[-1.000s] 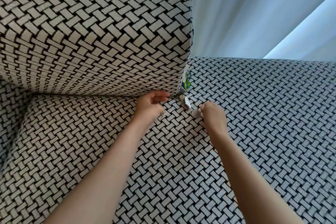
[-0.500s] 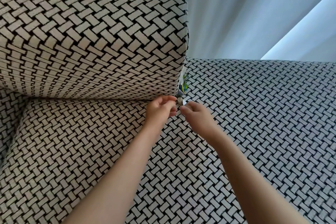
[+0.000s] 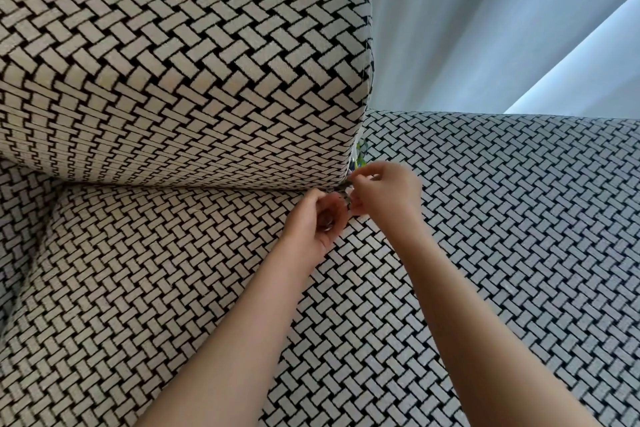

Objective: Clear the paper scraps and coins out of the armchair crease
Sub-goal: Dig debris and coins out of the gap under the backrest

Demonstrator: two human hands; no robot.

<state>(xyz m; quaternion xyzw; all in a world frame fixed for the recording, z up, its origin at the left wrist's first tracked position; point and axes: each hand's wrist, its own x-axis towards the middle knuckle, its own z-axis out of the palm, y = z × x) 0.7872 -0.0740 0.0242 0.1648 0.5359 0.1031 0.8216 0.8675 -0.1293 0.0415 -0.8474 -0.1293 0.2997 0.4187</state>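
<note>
- The left hand (image 3: 317,224) is held just above the seat (image 3: 156,288), at the corner where the back cushion (image 3: 180,62) meets it.
- Its fingers are curled inward into a cup, with the palm turned up towards the camera.
- A small grey glint is seen in that palm, possibly a coin. Whether anything is actually gripped cannot be told.
- The right hand (image 3: 386,191) is placed just beside the left, slightly higher, and the two hands are almost touching.
- Its thumb and fingers are closed in a pinch that points at the corner. Their outline is smeared by motion blur.
- A pale scrap (image 3: 352,207) is pinched at those fingertips and shows as a thin white sliver between the two hands.
- A coloured scrap (image 3: 360,152), green, yellow and blue, is wedged in the upright crease (image 3: 362,135) between the back cushion and the arm (image 3: 519,218), directly above the right hand's knuckles.
- Only a narrow edge of that scrap is exposed, and it is touched by neither hand.
- Both forearms are stretched across the seat from the lower edge of the view.
- A pale curtain (image 3: 467,28) is hung behind the chair.
</note>
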